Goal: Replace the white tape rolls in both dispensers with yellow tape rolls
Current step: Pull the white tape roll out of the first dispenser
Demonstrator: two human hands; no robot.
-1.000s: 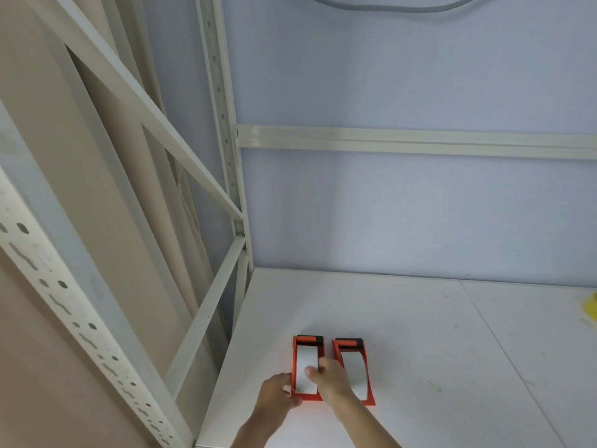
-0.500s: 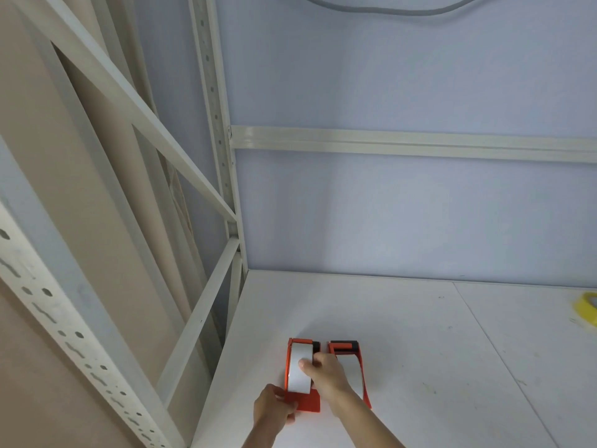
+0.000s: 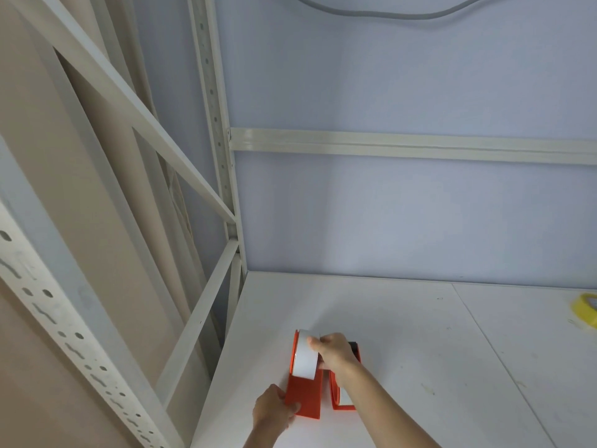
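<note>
Head view looks down on a white shelf board (image 3: 403, 334) set in a cream metal rack (image 3: 223, 176) against a pale blue wall (image 3: 403, 221), with a grey cable (image 3: 387, 12) sagging at the top. Low in the centre, the left hand (image 3: 274, 410) pinches the near end of an orange dispenser (image 3: 305, 396); the right hand (image 3: 334, 350) is closed on its white tape roll (image 3: 305, 355). A second dispenser (image 3: 342, 399) lies just beside it. A yellow tape roll (image 3: 586, 310) sits at the right edge.
</note>
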